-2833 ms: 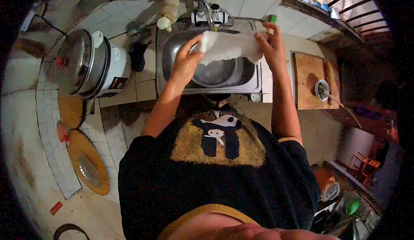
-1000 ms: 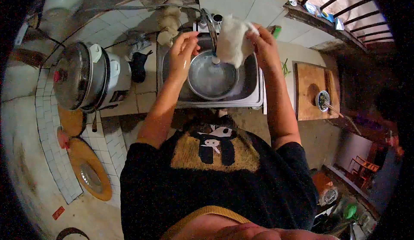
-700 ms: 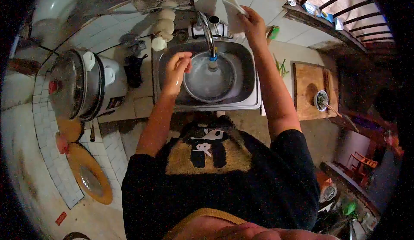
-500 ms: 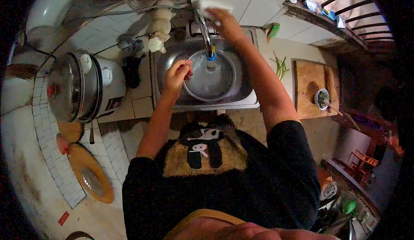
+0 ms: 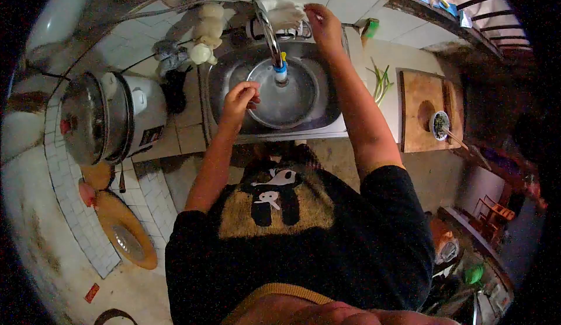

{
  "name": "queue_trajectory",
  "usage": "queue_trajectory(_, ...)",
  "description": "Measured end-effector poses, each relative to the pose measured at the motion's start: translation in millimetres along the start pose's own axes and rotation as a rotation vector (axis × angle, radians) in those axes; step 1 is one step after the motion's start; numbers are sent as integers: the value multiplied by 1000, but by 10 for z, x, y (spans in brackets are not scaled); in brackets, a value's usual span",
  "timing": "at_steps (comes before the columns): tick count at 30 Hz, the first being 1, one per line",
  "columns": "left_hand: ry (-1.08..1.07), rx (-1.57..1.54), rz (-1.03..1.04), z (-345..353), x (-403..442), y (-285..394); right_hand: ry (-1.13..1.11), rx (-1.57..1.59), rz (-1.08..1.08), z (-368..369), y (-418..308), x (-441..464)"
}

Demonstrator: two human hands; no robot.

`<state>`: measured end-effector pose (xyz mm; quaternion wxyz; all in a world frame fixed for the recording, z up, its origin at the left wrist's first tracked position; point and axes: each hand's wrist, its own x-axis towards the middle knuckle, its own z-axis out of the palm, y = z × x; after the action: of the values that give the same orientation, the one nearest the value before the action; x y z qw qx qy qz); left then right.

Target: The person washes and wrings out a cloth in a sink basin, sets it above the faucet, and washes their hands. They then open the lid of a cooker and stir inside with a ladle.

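My left hand (image 5: 241, 98) hovers over the left rim of a round metal basin (image 5: 312, 100), its fingers curled in and nothing visible in them. The basin sits in a steel sink (image 5: 217, 82). Above it hangs a chrome faucet (image 5: 266, 24) with a blue and white nozzle (image 5: 280, 71). My right hand (image 5: 325, 28) is raised behind the sink, near the tiled wall, with bent fingers somewhat apart and no object seen in it. A whitish thing (image 5: 283, 14), whose kind I cannot make out, is at the wall left of that hand.
A wooden cutting board (image 5: 416, 132) on the right holds a bowl (image 5: 439, 125) of chopped greens with a utensil in it. Green stalks (image 5: 383, 85) lie beside the board. A green sponge-like block (image 5: 370, 28) stands by the wall. Left is a large lidded cooker (image 5: 146, 115).
My right hand has moved right, away from the top of the faucet. My left hand stays almost in place. The view has shifted slightly.
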<state>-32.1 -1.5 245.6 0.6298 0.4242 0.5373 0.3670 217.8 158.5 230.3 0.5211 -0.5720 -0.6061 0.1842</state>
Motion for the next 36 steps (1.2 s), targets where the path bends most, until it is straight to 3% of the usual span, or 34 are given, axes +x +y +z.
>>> queue_trajectory(5, -31, -63, -62, 20, 29, -74, -257, -72, 161, 6, 222, -366)
queue_trajectory(7, -29, -33, -64, 30, 31, -99, -415, 193, 373, 177, 309, -561)
queue_trajectory(9, -23, -1, -66, 22, 35, -135, -399, 180, 339, 307, 367, -677)
queue_trajectory(12, -14, 0, -110, -1, 19, -181, -480, 337, 494, 247, 91, -781)
queue_trajectory(16, 63, -19, -180, -42, -34, -264, -517, 402, 665, 261, 343, -1064)
queue_trajectory(19, 79, -34, -194, -116, -5, -438, -453, 291, 625, 218, 532, -1245)
queue_trajectory(22, 71, -30, -209, -153, -2, -600, -325, 408, 674, 218, 671, -1306)
queue_trajectory(25, 61, -21, -250, -159, 24, -651, -130, 444, 549, 226, 424, -1072)
queue_trajectory(27, 56, -9, -273, -152, 34, -644, -27, 180, 172, 219, 169, -815)
queue_trajectory(28, 65, -19, -277, -131, 33, -612, -26, 180, 174, 249, 98, -684)
queue_trajectory(30, 75, -28, -281, -112, 45, -584, 9, -5, -106, 317, 14, -415)
queue_trajectory(33, 101, 43, -291, -108, 86, -552, -144, -190, -275, 269, -157, -164)
queue_trajectory(36, 101, 59, -280, -93, 124, -495, -106, -305, -355, 284, -17, 15)
